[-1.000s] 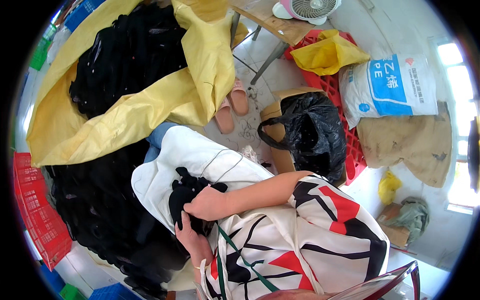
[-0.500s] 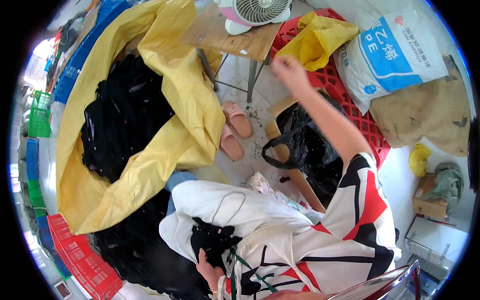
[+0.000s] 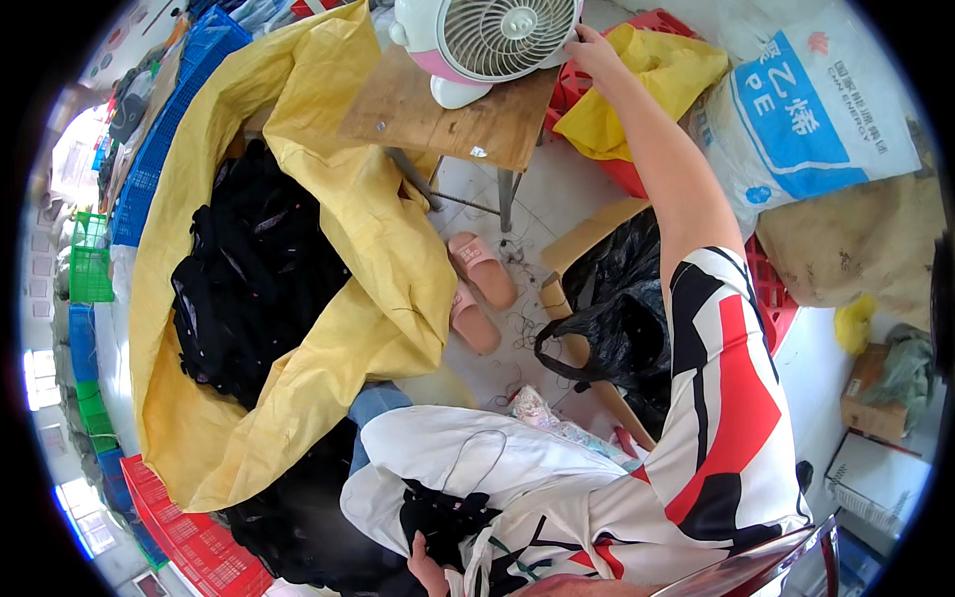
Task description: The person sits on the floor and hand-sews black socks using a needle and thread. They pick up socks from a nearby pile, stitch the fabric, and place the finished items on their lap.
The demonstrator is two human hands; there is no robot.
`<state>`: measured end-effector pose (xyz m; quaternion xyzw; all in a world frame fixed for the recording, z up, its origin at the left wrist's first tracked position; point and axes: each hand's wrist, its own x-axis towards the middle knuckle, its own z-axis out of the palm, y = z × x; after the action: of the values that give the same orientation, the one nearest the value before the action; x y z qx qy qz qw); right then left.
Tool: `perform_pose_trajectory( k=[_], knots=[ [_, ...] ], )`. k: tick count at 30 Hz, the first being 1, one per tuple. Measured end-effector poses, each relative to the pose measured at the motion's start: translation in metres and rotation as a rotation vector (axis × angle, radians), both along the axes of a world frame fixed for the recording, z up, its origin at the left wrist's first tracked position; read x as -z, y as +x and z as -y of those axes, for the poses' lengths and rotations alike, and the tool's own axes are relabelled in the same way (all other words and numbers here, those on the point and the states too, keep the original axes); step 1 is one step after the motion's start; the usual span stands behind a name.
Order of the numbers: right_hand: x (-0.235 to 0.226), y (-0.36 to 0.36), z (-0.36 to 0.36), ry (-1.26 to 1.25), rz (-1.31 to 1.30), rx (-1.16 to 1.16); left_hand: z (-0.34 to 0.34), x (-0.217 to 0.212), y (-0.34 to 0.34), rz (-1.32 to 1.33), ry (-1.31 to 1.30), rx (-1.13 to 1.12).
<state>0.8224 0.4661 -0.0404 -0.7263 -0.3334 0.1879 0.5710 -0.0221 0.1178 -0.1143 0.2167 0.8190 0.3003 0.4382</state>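
A large yellow woven sack (image 3: 328, 298) lies open on the left, full of black garments (image 3: 249, 279). Beside its right edge a pair of pink rubber slippers (image 3: 477, 289) sits on the pale tiled floor (image 3: 557, 199). Further right, a black plastic bag (image 3: 617, 308) slumps against a strip of brown cardboard (image 3: 597, 231). A white printed sack with a blue panel (image 3: 816, 109) leans at the upper right, over a red plastic crate (image 3: 766, 289). Blue and green crates (image 3: 85, 259) line the left rim.

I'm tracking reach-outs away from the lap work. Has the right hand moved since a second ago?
Yes. The right hand has left the black cloth on the lap and gone up and forward to the rim of the small fan on the wooden stool.
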Motion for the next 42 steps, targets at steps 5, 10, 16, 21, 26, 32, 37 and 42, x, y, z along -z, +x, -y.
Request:
perform_pose_trajectory(
  k=[5,10,16,21,26,32,37,42],
  knots=[
    [0.011,-0.052,0.012,0.039,0.322,0.073,0.0,0.002,-0.009,0.169,-0.062,-0.143],
    [0.017,-0.13,0.021,0.105,0.494,0.132,0.025,0.059,-0.083,0.382,-0.137,-0.081],
    [0.007,-0.123,0.03,0.174,0.19,-0.032,0.01,0.025,-0.042,0.158,-0.108,-0.035],
    [0.004,-0.059,0.009,-0.053,0.716,0.195,0.002,0.009,-0.02,0.082,-0.074,-0.009],
    [0.011,-0.006,-0.028,-0.322,1.067,-0.009,-0.001,-0.001,-0.009,0.026,-0.057,0.032],
    [-0.006,-0.038,-0.04,-0.422,1.031,-0.128,-0.011,-0.039,0.039,0.081,-0.007,-0.042],
    [-0.007,-0.043,-0.027,-0.2,0.901,-0.149,-0.011,-0.042,0.038,-0.016,-0.051,-0.011],
    [-0.004,-0.051,-0.011,-0.074,0.889,-0.14,-0.015,-0.053,0.053,-0.025,-0.006,0.082]
  ],
)
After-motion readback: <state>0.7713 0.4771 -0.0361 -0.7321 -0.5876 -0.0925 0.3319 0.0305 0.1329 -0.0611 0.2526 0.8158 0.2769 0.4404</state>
